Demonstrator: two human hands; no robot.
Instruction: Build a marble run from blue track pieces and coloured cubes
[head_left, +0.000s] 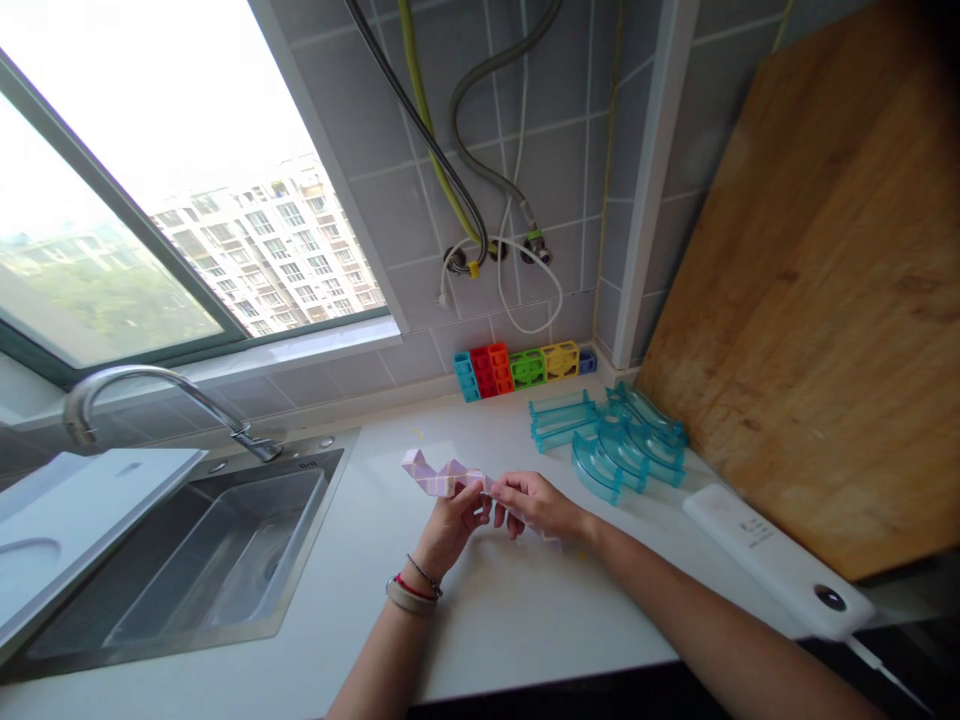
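A pale pink-lilac snake puzzle (433,482), bent in zigzags, is held just above the white countertop. My left hand (447,530) is closed on its middle, thumb on top, and one bent end sticks out to the left past the fingers. On the other side my right hand (541,506) pinches the puzzle close to the left fingertips. A faint pale part shows below the right hand, partly hidden by it. Both hands are almost touching.
Teal curved track pieces (598,466) lie right of the hands. Coloured plastic blocks (527,369) line the wall. A white corded device (776,560) and a leaning wooden board (817,290) stand at right. A sink (300,590) with a faucet (169,377) is at left.
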